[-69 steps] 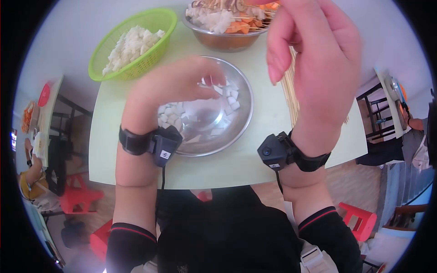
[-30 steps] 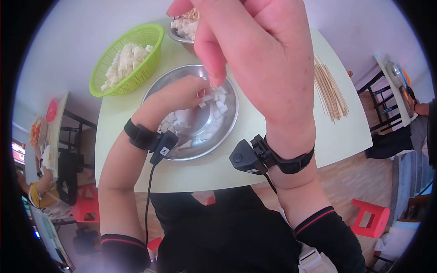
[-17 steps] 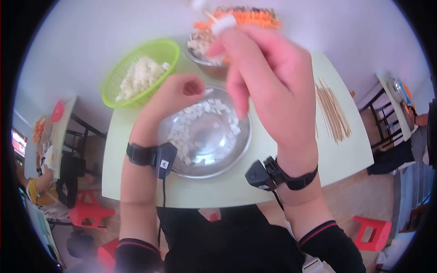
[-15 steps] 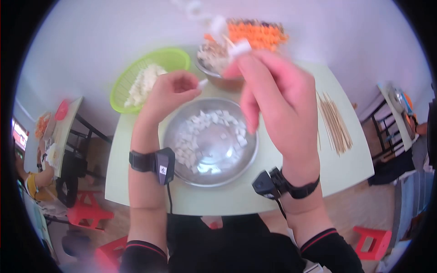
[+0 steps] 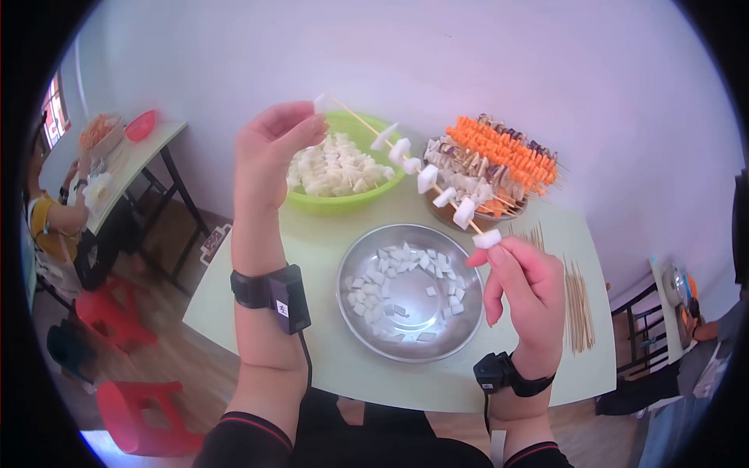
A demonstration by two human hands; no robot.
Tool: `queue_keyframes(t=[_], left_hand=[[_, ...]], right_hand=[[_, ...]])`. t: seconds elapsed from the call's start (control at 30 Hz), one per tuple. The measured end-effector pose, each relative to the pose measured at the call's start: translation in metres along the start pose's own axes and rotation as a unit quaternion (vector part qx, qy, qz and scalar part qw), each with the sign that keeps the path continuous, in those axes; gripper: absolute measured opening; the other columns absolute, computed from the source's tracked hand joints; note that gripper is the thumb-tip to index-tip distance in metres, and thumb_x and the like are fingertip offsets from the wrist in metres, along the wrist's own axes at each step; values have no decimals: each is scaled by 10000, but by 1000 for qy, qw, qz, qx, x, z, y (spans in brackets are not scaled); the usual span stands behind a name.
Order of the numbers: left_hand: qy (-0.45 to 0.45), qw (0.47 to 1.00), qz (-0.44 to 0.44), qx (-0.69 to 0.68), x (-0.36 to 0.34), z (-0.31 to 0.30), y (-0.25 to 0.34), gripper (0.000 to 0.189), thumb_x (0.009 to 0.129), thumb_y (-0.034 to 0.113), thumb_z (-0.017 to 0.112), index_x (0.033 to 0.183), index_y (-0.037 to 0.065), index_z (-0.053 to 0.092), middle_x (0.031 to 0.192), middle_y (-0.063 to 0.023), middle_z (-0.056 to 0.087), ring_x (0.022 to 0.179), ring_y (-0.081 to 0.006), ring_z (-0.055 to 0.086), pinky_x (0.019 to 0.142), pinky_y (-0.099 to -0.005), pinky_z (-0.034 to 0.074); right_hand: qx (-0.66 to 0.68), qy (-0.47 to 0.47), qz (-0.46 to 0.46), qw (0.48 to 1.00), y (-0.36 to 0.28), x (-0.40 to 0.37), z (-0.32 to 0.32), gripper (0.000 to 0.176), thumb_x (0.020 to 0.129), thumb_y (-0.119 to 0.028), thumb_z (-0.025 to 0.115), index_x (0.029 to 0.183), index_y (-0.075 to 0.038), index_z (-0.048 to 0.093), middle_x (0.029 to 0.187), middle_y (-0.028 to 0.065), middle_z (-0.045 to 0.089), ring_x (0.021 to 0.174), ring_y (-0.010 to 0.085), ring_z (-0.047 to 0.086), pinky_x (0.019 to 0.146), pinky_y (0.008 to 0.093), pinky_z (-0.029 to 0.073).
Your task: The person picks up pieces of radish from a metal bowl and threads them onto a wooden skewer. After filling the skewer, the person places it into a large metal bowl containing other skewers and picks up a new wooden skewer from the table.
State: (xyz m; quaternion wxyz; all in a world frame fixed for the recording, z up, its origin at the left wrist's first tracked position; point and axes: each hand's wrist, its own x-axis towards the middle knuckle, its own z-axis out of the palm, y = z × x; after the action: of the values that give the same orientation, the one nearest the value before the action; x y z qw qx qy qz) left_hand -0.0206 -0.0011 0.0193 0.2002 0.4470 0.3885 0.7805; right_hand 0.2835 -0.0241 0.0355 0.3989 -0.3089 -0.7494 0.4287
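My left hand (image 5: 269, 148), raised at the upper left, pinches a small white piece (image 5: 320, 101) at the bare tip of a skewer. The thin wooden skewer (image 5: 355, 117) slants down to the right, threaded with several spaced white chunks (image 5: 427, 179). At its lower end my right hand (image 5: 521, 285) is closed on the skewer, fingers against the lowest chunk. Below the hands stands a round metal bowl (image 5: 409, 351) with loose white cut pieces (image 5: 374, 292) in it.
A green basket (image 5: 335, 204) with white food stands behind. Beside it, a bowl (image 5: 460, 222) holds orange, white and dark skewers (image 5: 499, 152). Bare sticks (image 5: 579, 308) lie on the table's right. Red stools (image 5: 144, 417) stand left; people (image 5: 66, 214) sit at other tables on both sides.
The view has shifted, so the bowl and basket now appear further right. My hands have moved apart, and the skewer now spans between them, its tip at my left hand.
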Motion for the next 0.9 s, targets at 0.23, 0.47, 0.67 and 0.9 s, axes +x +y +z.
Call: queue_keyframes(t=[0.23, 0.47, 0.67, 0.9], left_hand=[[7, 1000, 5, -9, 3, -11, 0, 236, 811, 38, 674, 1022, -30, 593, 897, -103, 659, 808, -158, 649, 745, -254, 532], [-12, 1000, 10, -13, 1, -10, 3, 230, 810, 40, 679, 1016, -21, 599, 904, -97, 657, 817, -158, 645, 761, -260, 526], [-20, 1000, 12, -12, 0, -9, 4, 224, 813, 44, 677, 1016, -21, 606, 910, -92, 656, 820, -155, 643, 765, -259, 524], [-18, 1000, 12, -13, 2, -10, 2, 227, 818, 39, 670, 1027, -23, 608, 915, -92, 655, 825, -153, 641, 768, -258, 521]], right_hand=[[-20, -10, -4, 1000, -1, -2, 4, 256, 952, -164, 457, 868, 3, 632, 462, -30, 443, 425, 23, 396, 424, 192, 281], [-23, -22, -7, 999, 4, 0, 5, 256, 961, -161, 450, 874, -1, 631, 465, -29, 448, 422, 20, 392, 422, 186, 281], [-19, -20, -8, 1000, 3, 0, 4, 255, 960, -164, 454, 871, -3, 630, 464, -27, 448, 421, 21, 395, 420, 186, 284], [-31, -17, -18, 999, 5, 0, 3, 255, 961, -163, 453, 863, -7, 630, 465, -31, 450, 419, 21, 398, 418, 189, 286]])
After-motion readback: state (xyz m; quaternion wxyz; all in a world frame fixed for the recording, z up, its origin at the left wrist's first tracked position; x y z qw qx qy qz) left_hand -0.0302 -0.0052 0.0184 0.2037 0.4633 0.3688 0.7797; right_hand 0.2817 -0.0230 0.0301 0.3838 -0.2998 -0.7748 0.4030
